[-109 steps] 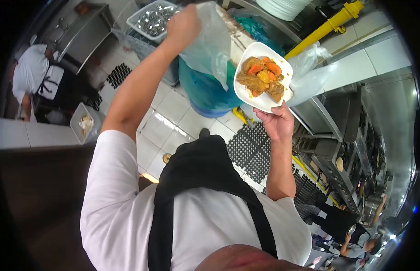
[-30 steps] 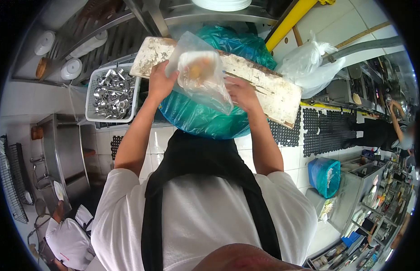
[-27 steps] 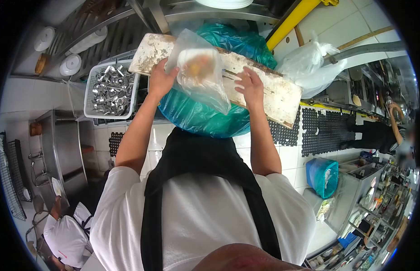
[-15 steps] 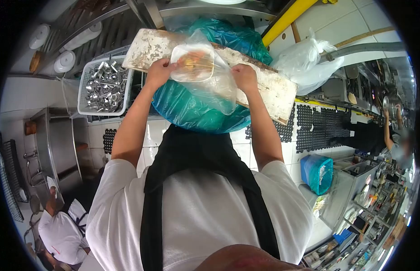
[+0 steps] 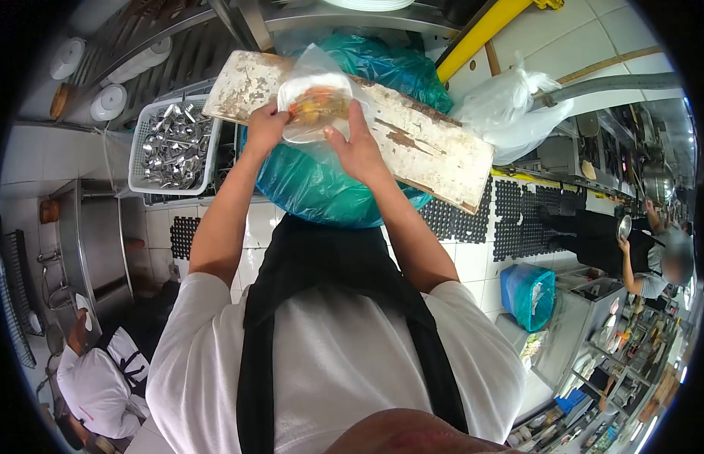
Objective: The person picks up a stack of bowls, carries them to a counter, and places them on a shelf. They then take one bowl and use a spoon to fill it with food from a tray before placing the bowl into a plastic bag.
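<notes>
Between my hands is a white food tray (image 5: 299, 89) in a clear plastic bag (image 5: 316, 59), with orange and yellow food (image 5: 319, 106) showing through the film. My left hand (image 5: 266, 129) pinches the tray's lower left edge. At the lower right, my right hand (image 5: 359, 147) grips the wrapped tray, its thumb and forefinger apart along the rim. Both hands are over a worn, paint-chipped board (image 5: 435, 147), which spans a bin lined with a teal plastic bag (image 5: 314, 181).
A white basket of metal cutlery (image 5: 174, 144) stands left of the board. Tied white bags (image 5: 503, 106) hang at the right, beside a yellow pipe (image 5: 481, 38). Co-workers (image 5: 110, 378) are at lower left and, holding a metal bowl (image 5: 624, 225), far right.
My right hand has moved left from the bag's outspread side to the tray. The loose plastic is now gathered close around it. The co-worker at right has lowered a metal bowl.
</notes>
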`<state>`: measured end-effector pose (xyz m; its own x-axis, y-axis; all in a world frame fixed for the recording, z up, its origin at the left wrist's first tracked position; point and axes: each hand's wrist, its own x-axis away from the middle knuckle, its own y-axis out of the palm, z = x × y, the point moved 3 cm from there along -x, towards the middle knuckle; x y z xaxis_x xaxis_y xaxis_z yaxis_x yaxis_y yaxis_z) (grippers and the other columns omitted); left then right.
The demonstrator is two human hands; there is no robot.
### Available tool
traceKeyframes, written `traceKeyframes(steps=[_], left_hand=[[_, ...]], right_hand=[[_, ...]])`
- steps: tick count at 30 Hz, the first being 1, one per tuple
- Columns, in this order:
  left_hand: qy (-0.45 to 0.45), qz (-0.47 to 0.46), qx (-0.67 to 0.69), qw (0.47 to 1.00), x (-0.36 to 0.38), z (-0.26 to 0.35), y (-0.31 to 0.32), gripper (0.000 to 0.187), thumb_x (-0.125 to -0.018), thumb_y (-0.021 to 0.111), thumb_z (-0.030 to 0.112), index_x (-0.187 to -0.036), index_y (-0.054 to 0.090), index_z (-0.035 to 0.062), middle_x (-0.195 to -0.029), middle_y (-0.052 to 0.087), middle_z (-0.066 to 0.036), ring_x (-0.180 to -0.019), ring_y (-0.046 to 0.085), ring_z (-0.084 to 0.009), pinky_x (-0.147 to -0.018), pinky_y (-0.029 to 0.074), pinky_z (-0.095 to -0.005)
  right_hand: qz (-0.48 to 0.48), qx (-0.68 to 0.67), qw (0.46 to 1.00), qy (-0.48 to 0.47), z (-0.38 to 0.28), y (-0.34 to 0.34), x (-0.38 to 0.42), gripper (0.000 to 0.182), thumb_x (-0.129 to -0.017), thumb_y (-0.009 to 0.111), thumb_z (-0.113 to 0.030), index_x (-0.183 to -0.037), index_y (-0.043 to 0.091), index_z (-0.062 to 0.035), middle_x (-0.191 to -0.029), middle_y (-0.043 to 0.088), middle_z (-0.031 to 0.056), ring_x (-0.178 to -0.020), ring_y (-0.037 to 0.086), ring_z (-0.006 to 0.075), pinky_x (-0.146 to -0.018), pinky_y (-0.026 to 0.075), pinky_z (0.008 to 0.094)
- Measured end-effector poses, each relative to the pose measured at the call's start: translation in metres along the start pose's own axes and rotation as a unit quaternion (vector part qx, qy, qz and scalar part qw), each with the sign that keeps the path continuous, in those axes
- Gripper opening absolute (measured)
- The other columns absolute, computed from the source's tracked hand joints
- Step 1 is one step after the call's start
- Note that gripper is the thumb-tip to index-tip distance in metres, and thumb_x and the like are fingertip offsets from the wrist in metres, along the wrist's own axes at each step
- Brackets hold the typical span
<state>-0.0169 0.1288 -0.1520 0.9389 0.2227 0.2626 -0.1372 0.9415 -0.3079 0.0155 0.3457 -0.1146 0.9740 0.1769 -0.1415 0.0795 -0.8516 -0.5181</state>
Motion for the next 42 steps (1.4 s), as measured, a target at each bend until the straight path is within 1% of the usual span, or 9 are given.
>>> traceKeyframes(steps=[4, 10, 11, 14, 17, 21, 29, 36, 42], left_hand=[[0.015, 0.032, 0.108, 0.994, 0.017, -0.013, 0.003, 0.021, -0.086, 0.059, 0.009, -0.095, 0.07, -0.0065, -0.078, 0.068, -0.005, -0.069, 0.059, -0.0107, -0.061, 0.046, -0.0274], [-0.03, -0.035, 0.365, 0.93, 0.063, 0.011, 0.011, 0.032, -0.09, 0.056, 0.006, -0.12, 0.058, -0.0066, -0.109, 0.066, -0.011, -0.099, 0.065, -0.0169, -0.086, 0.051, -0.027], [-0.01, -0.085, 0.367, 0.926, 0.07, 0.02, 0.012, 0.051, -0.094, 0.059, 0.025, -0.135, 0.047, -0.002, -0.126, 0.058, -0.018, -0.109, 0.061, -0.0238, -0.094, 0.049, -0.0377], [-0.24, -0.22, 0.476, 0.817, 0.09, 0.022, 0.011, 0.067, -0.095, 0.052, 0.049, -0.144, 0.036, 0.0071, -0.138, 0.048, -0.02, -0.121, 0.054, -0.0336, -0.098, 0.047, -0.0521], [-0.122, -0.395, 0.591, 0.693, 0.09, 0.025, 0.01, 0.076, -0.093, 0.047, 0.059, -0.15, 0.026, 0.0132, -0.148, 0.037, -0.021, -0.132, 0.043, -0.0378, -0.107, 0.035, -0.0589], [-0.053, -0.218, 0.628, 0.745, 0.065, 0.029, -0.01, 0.062, -0.099, 0.045, 0.042, -0.147, 0.03, 0.0068, -0.146, 0.041, -0.017, -0.132, 0.044, -0.0345, -0.111, 0.034, -0.0509], [-0.056, -0.163, 0.59, 0.788, 0.014, 0.004, -0.085, 0.047, -0.087, 0.057, 0.014, -0.126, 0.049, -0.0103, -0.125, 0.058, -0.021, -0.114, 0.059, -0.0316, -0.101, 0.046, -0.0435], [-0.071, -0.097, 0.538, 0.835, -0.064, 0.028, -0.213, 0.034, -0.082, 0.06, 0.014, -0.109, 0.059, -0.006, -0.107, 0.064, -0.017, -0.096, 0.065, -0.0293, -0.092, 0.052, -0.0408], [0.099, -0.014, 0.422, 0.901, -0.195, 0.118, -0.352, 0.033, -0.083, 0.061, 0.017, -0.11, 0.059, -0.003, -0.107, 0.064, -0.015, -0.1, 0.064, -0.0264, -0.091, 0.051, -0.0391]], right_hand=[[0.0, -0.275, 0.955, 0.107, 0.01, 0.01, -0.012, 0.07, -0.089, 0.064, -0.02, -0.144, 0.03, 0.0057, -0.139, 0.047, 0.0226, -0.128, 0.048, 0.0324, -0.105, 0.04, 0.0347], [-0.042, -0.651, 0.724, 0.224, 0.016, 0.014, -0.016, 0.061, -0.076, 0.051, 0.009, -0.136, 0.039, 0.0063, -0.128, 0.054, 0.0204, -0.116, 0.056, 0.0334, -0.102, 0.044, 0.0431], [-0.051, -0.671, 0.708, 0.215, 0.017, 0.018, -0.02, 0.063, -0.075, 0.049, 0.01, -0.137, 0.039, 0.0061, -0.129, 0.054, 0.0206, -0.117, 0.055, 0.0337, -0.102, 0.043, 0.0435], [-0.067, -0.701, 0.682, 0.199, 0.016, 0.028, -0.022, 0.067, -0.072, 0.046, 0.011, -0.138, 0.038, 0.0058, -0.131, 0.052, 0.0206, -0.12, 0.053, 0.0342, -0.104, 0.042, 0.0445], [-0.058, -0.694, 0.691, 0.195, 0.002, 0.038, -0.022, 0.071, -0.07, 0.046, 0.011, -0.141, 0.035, 0.0057, -0.134, 0.05, 0.0194, -0.123, 0.05, 0.0341, -0.106, 0.04, 0.0447], [-0.096, -0.662, 0.722, 0.175, -0.012, 0.053, -0.025, 0.069, -0.07, 0.047, 0.01, -0.139, 0.039, 0.0057, -0.132, 0.053, 0.0186, -0.121, 0.053, 0.0331, -0.103, 0.044, 0.0416], [-0.186, -0.549, 0.788, 0.207, -0.039, 0.081, -0.052, 0.061, -0.082, 0.051, -0.001, -0.142, 0.038, -0.0008, -0.135, 0.05, 0.0181, -0.12, 0.054, 0.033, -0.1, 0.045, 0.0482], [-0.188, -0.557, 0.796, 0.141, -0.091, 0.115, -0.084, 0.06, -0.094, 0.06, -0.02, -0.147, 0.035, -0.0067, -0.139, 0.048, 0.0155, -0.118, 0.056, 0.0275, -0.098, 0.046, 0.0389], [-0.125, -0.534, 0.811, 0.203, -0.068, 0.107, -0.073, 0.051, -0.097, 0.055, -0.022, -0.143, 0.041, -0.0049, -0.132, 0.055, 0.0149, -0.113, 0.06, 0.0275, -0.094, 0.048, 0.0377]])
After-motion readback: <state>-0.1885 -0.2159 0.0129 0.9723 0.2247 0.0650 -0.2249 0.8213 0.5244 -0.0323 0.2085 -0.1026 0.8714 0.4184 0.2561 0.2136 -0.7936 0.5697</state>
